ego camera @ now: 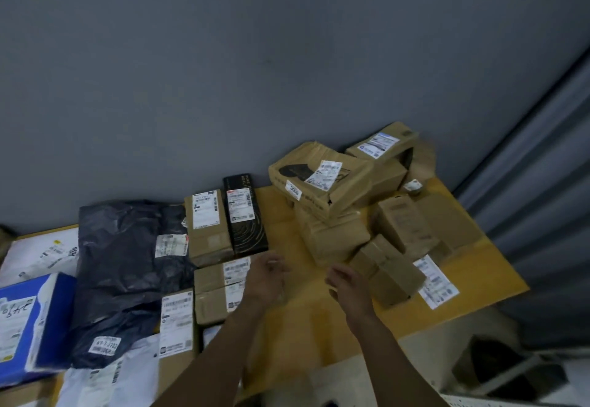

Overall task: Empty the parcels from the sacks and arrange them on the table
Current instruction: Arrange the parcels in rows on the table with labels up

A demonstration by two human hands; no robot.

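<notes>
Parcels [319, 180] heaped past the empty, slack right hand [346, 282] and left hand [266, 279] look tippy; one clumsy bump could topple them.

Both arms reach over the yellow table [297, 310] at centre frame, left hand [266, 279] and right hand [346, 282] loosely curled, empty. Brown boxes [338, 215] heaped right of centre; black bag [121, 279] and blue box [32, 320] lie lower left.
</notes>
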